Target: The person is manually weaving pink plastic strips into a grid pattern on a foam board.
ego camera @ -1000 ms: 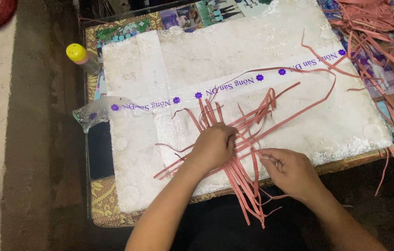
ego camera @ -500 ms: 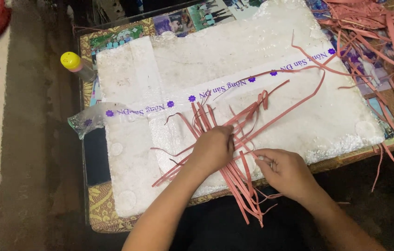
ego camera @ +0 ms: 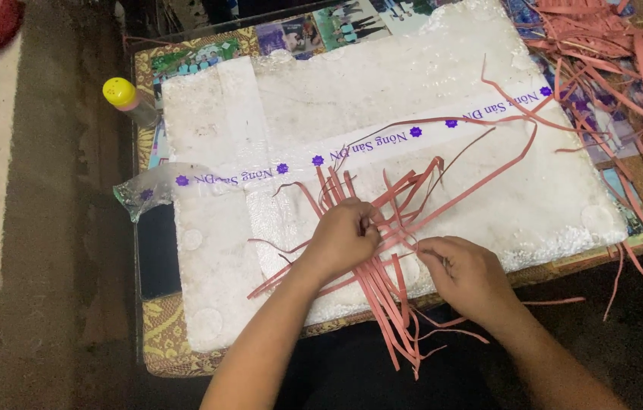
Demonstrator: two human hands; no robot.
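A bundle of thin pink strips [ego camera: 382, 220] is pinned on a rough white foam board [ego camera: 412, 83] by the left hand [ego camera: 343, 239], whose fingers are closed down over them. A single strip is pinched by the right hand [ego camera: 467, 275], just beside. The board is crossed by a band of clear tape [ego camera: 276, 171] printed with purple flowers. A small bottle with a yellow cap [ego camera: 126, 97] stands at the bench's [ego camera: 156, 334] far left corner. Loose pink strips [ego camera: 602, 45] are heaped far right.
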